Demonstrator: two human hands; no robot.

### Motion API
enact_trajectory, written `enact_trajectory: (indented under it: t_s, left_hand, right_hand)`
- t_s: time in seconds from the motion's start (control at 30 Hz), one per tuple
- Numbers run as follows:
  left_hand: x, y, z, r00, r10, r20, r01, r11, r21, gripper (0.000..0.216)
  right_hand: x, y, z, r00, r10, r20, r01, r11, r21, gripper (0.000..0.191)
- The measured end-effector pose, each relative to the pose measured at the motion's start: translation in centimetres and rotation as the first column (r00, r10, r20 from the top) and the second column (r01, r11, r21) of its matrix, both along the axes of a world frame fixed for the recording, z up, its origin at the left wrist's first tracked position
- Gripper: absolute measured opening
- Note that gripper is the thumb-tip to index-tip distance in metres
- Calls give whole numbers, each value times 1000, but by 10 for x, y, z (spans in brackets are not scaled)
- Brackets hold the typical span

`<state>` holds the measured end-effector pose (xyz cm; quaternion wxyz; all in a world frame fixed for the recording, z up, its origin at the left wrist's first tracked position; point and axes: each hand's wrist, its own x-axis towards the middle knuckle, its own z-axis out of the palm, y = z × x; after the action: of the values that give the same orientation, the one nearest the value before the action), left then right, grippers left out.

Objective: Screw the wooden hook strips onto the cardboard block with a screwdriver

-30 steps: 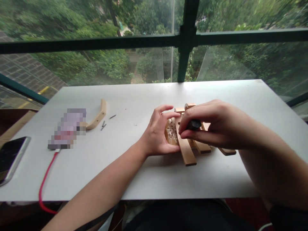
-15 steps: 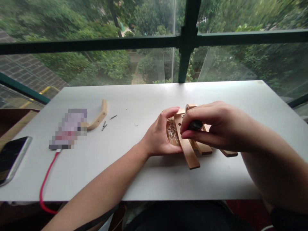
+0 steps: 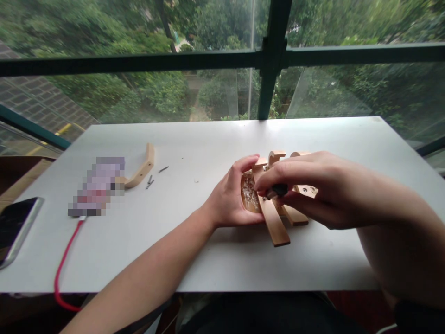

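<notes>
My left hand point(image 3: 227, 197) is clamped round the left end of a wooden board point(image 3: 249, 199), thumb on the near edge and fingers over the far one. Across that board lies a curved wooden hook point(image 3: 276, 229), with more wooden hooks point(image 3: 295, 215) to its right. My right hand point(image 3: 320, 188) pinches the black handle of a screwdriver point(image 3: 279, 189) above the leftmost hook. The fingers hide the tool's tip, so its contact with the hook cannot be seen. Clear, crinkled plastic-like material shows on the board beside my left palm.
A loose wooden hook point(image 3: 141, 174) lies on the white table point(image 3: 194, 148), with several screws point(image 3: 149, 182) near it. Further left are a blurred-out phone-like object point(image 3: 97, 185), a red cable point(image 3: 62, 260) and a dark-screened phone point(image 3: 17, 229). Windows stand behind the table.
My right hand has turned round the screwdriver, and its wrist has shifted slightly right and down. More of the board and hooks shows behind it. My left hand keeps its hold.
</notes>
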<state>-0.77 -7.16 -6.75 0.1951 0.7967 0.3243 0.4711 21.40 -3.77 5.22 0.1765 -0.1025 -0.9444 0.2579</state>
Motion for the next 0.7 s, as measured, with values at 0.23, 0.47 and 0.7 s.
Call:
enact_trajectory:
  t_s: [0.23, 0.47, 0.7]
  left_hand:
    - [-2, 0, -1, 1000, -21, -7, 20, 997, -74, 112]
    - [-2, 2, -5, 1000, 15, -5, -16, 1000, -23, 115]
    - [-2, 0, -4, 1000, -13, 8, 14, 996, -83, 115]
  right_hand:
    - [-6, 2, -3, 987, -129, -93, 138, 986, 99, 15]
    - [-10, 0, -10, 994, -94, -56, 96, 995, 38, 20]
    - [-4, 1, -3, 999, 40, 7, -38, 986, -165, 20]
